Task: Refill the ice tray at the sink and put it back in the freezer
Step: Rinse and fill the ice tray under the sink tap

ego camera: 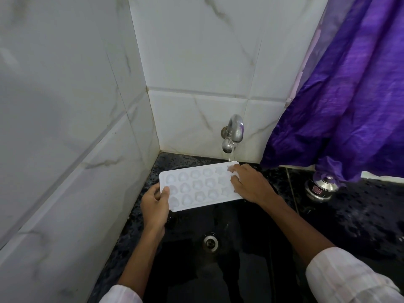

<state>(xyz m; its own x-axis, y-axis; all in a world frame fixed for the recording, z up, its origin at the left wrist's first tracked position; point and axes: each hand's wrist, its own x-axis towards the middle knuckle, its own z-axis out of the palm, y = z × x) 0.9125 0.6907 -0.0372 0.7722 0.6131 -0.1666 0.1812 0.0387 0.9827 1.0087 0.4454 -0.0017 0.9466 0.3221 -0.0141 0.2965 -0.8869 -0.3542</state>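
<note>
A white ice tray (196, 186) with heart-shaped cells is held level over the black sink (240, 248). My left hand (154, 206) grips its left end, thumb on top of the rim. My right hand (249, 184) holds the right end, fingers curled over the top of the cells. A chrome tap (232, 133) on the tiled back wall runs a thin stream of water onto the tray's far right corner, just beside my right fingers.
White marble-look tiled walls close in at the left and back. A purple curtain (349, 95) hangs at the right. A small steel pot with a lid (321, 186) stands on the wet black counter. The sink drain (210, 242) lies below the tray.
</note>
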